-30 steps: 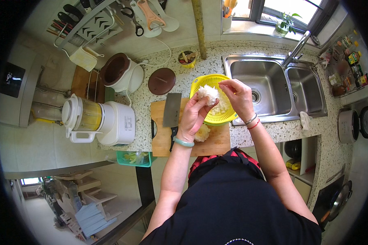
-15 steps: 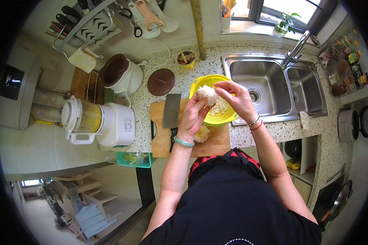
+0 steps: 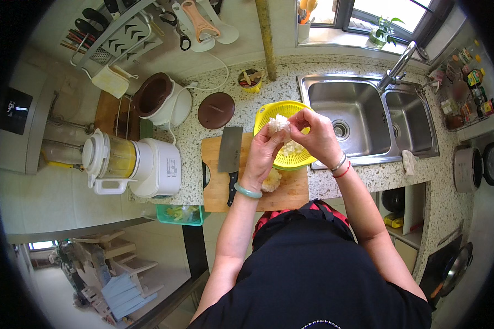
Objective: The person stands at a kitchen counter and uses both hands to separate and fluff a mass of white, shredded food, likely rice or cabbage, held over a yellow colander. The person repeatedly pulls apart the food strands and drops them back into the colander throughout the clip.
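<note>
Both hands meet over a yellow colander [image 3: 269,112] on the speckled counter. My left hand [image 3: 263,151] holds a pale, frilly white clump [image 3: 278,124] from below. My right hand [image 3: 313,131] pinches the same clump from the right side. More white pieces [image 3: 292,148] lie inside the colander. Another pale clump [image 3: 271,180] rests on the wooden cutting board [image 3: 291,194] under my left wrist. A cleaver [image 3: 230,156] lies on the board's left part, blade away from me.
A double steel sink [image 3: 362,118] with a tap is right of the colander. A brown lid [image 3: 215,110], a brown-lined pot [image 3: 159,98], a juicer [image 3: 129,164] and a small yellow cup [image 3: 250,80] stand on the counter [image 3: 362,178]. A green tub [image 3: 181,214] hangs at its front edge.
Both hands stay over the colander with the white clump; they have shifted slightly, fingers working at the clump. Nothing else has moved.
</note>
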### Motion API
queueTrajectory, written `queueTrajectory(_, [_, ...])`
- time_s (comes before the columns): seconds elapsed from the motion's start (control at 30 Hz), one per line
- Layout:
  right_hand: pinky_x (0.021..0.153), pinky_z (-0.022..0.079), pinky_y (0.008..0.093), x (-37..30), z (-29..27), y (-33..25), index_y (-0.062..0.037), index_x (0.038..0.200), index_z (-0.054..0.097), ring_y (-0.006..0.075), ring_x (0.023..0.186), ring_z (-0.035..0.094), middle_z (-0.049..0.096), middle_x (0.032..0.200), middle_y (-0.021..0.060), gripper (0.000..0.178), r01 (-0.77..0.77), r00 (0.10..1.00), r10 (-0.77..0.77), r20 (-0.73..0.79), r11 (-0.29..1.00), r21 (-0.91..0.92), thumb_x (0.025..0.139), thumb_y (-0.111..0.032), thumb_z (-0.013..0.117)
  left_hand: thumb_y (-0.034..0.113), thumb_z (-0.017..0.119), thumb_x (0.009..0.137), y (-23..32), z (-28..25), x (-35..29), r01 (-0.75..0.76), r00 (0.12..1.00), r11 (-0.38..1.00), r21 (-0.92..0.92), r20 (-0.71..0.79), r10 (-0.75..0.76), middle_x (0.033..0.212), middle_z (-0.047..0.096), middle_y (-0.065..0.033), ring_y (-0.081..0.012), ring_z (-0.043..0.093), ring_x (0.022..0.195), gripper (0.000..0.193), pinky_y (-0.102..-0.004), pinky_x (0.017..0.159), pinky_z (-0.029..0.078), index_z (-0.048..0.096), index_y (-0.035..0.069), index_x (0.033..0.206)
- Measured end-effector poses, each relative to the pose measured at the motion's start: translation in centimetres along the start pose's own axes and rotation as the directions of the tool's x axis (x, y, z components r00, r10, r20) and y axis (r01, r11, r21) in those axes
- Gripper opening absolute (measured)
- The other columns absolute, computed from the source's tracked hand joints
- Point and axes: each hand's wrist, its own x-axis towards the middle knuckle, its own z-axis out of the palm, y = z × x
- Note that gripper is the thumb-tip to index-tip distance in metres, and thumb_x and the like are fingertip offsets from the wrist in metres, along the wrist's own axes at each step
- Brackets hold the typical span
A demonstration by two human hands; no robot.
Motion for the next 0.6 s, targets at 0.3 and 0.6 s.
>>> queueTrajectory(0.3, [0.072, 0.054, 0.0255, -0.19, 0.39, 0.23, 0.0033, 0.095, 0.063, 0.0114, 0.076, 0.066, 0.069, 0.082, 0.0083, 0.015, -0.031, 0.999, 0.032, -0.041, 0.999, 0.033, 0.084, -0.006, 0.068, 0.007, 0.063, 0.091, 0.37, 0.66, -0.19, -0.043, 0.999, 0.999, 0.018, -0.012, 0.043, 0.112, 0.065, -0.0062, -0.0144, 0.063, 0.100, 0.030, -0.0295, 0.091, 0.051, 0.057, 0.003, 0.120])
queueTrajectory(0.6, [0.069, 0.053, 0.0263, -0.16, 0.44, -0.18, 0.0027, 0.091, 0.062, 0.0127, 0.073, 0.066, 0.068, 0.079, 0.0086, 0.013, -0.010, 0.999, 0.011, -0.037, 0.999, 0.037, 0.083, -0.005, 0.068, 0.006, 0.063, 0.091, 0.62, 0.98, -0.34, -0.065, 0.996, 0.993, 0.102, -0.049, 0.070, 0.108, 0.066, -0.0051, -0.0120, 0.063, 0.096, 0.026, -0.0272, 0.088, 0.052, 0.060, 0.003, 0.117])
